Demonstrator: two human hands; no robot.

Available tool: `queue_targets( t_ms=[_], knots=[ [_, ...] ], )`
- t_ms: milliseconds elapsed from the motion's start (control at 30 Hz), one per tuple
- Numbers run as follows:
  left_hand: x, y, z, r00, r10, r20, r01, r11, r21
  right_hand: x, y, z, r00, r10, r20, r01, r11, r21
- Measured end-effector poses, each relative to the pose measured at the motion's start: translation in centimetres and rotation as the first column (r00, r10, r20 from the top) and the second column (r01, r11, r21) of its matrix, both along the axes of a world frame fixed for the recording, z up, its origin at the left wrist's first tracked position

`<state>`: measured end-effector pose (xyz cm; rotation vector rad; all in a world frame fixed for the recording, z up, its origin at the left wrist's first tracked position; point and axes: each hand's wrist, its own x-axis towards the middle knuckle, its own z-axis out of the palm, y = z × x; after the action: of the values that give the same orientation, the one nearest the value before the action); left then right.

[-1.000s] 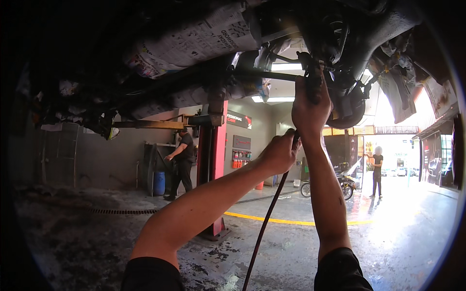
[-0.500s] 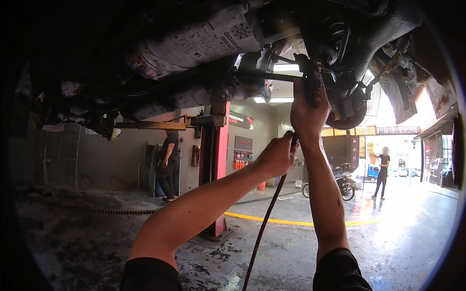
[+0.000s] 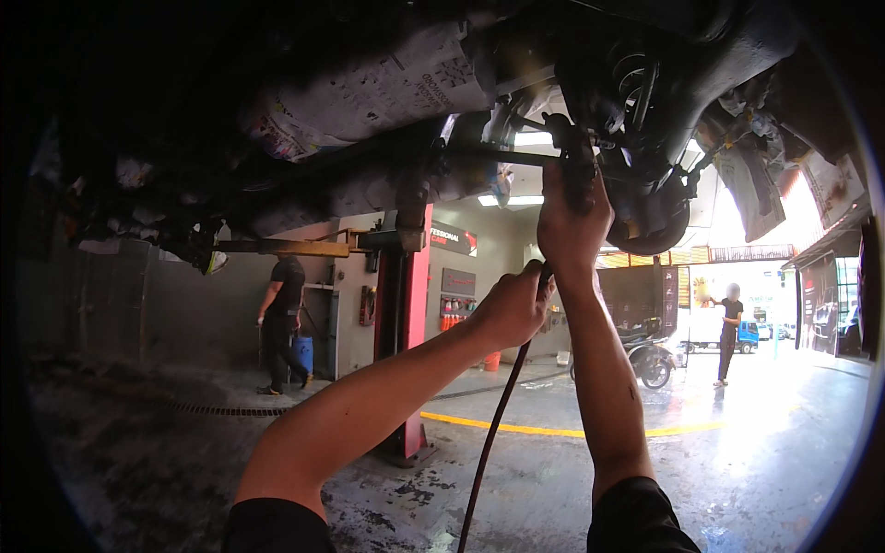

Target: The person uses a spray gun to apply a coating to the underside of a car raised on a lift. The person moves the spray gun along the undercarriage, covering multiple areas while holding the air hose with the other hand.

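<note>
Raised overhead, my right hand (image 3: 575, 230) is wrapped round a dark spray gun (image 3: 577, 166), whose finer parts are lost in shadow. Just below and to its left, my left hand (image 3: 514, 311) is closed on the upper end of a dark red hose (image 3: 490, 429) that hangs down to the lower edge. The gun is held up under the black underside of a vehicle (image 3: 728, 55), close to a coil spring (image 3: 631, 78). Newspaper sheets (image 3: 392, 92) cover parts of the underside left of the gun, and more paper (image 3: 749, 189) hangs at right.
A red lift post (image 3: 415, 332) with a yellowish arm (image 3: 281, 247) stands at left centre. A person in dark clothes (image 3: 281, 318) is near a blue drum (image 3: 302, 356); another person (image 3: 728, 332) stands at right by a parked motorcycle (image 3: 650, 358). A yellow line (image 3: 516, 427) crosses the wet-looking floor.
Both hands and the spray gun have shifted slightly left in view, still gripping. The person at left has walked further left, uncovering the blue drum.
</note>
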<state>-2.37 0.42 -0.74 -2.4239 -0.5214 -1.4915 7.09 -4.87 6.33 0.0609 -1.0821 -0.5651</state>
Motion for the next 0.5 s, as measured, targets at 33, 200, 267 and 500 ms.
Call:
queue_targets(
  t_ms=[33, 200, 267, 500],
  knots=[
    [0.0, -0.3, 0.0, 1.0, -0.015, -0.001, 0.015, 1.0, -0.019, 0.0, -0.1, -0.1, 1.0, 0.008, -0.007, -0.008, 1.0, 0.013],
    [0.5, -1.6, -0.6, 0.998, 0.027, -0.052, -0.031, 0.997, -0.067, 0.7, -0.2, -1.1, 0.997, -0.081, -0.009, 0.08, 0.996, -0.047],
    [0.7, -1.8, -1.1, 0.997, 0.022, -0.068, -0.028, 0.996, -0.086, 1.0, -0.1, -1.6, 0.987, -0.157, -0.015, 0.157, 0.988, 0.004],
    [1.6, -2.8, -4.4, 0.991, -0.106, -0.077, 0.1, 0.992, -0.076, 2.0, -1.6, -5.1, 0.976, -0.212, 0.057, 0.211, 0.977, 0.011]
  ],
)
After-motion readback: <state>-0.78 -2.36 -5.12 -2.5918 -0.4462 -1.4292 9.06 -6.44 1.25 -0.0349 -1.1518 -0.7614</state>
